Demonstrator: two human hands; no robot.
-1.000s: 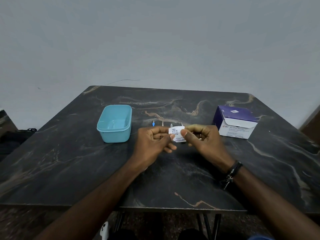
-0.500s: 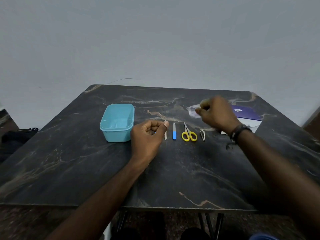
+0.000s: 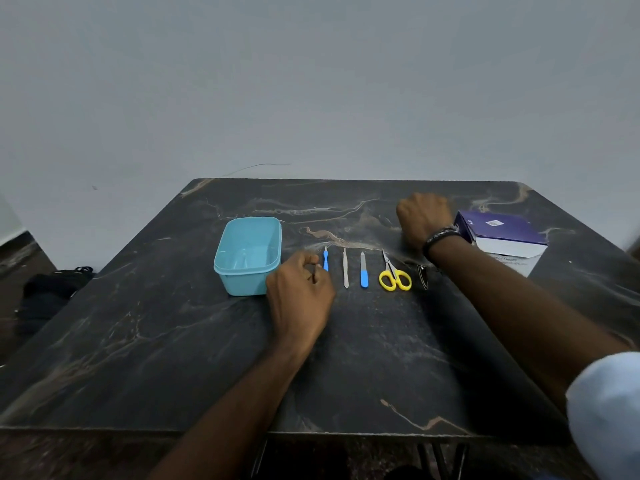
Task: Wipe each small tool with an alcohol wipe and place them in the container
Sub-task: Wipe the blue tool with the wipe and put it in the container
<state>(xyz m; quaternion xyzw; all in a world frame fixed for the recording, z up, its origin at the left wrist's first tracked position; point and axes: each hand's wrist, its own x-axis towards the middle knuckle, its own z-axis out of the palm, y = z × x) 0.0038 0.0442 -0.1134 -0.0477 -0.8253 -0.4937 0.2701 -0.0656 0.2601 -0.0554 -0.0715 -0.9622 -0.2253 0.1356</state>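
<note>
A teal container (image 3: 249,254) stands empty left of centre on the table. To its right lie, in a row, a small blue-handled tool (image 3: 325,260), a slim metal tool (image 3: 345,269), a blue nail file (image 3: 363,276), yellow scissors (image 3: 394,278) and a nail clipper (image 3: 422,272). My left hand (image 3: 300,299) sits just right of the container with its fingers curled, pinching a thin dark tool (image 3: 313,274). My right hand (image 3: 423,216) is curled, back up, on the table beyond the row. The wipe packet is hidden from me.
A purple and white box of alcohol swabs (image 3: 502,237) sits at the right, close to my right hand. The dark marble table (image 3: 346,358) ends at a wall behind. A black bag (image 3: 52,289) lies on the floor at the left.
My hands have parted from the wipe packet held between them. The right hand carried it back toward the swab box. The left hand moved left and lower to the tool row's left end.
</note>
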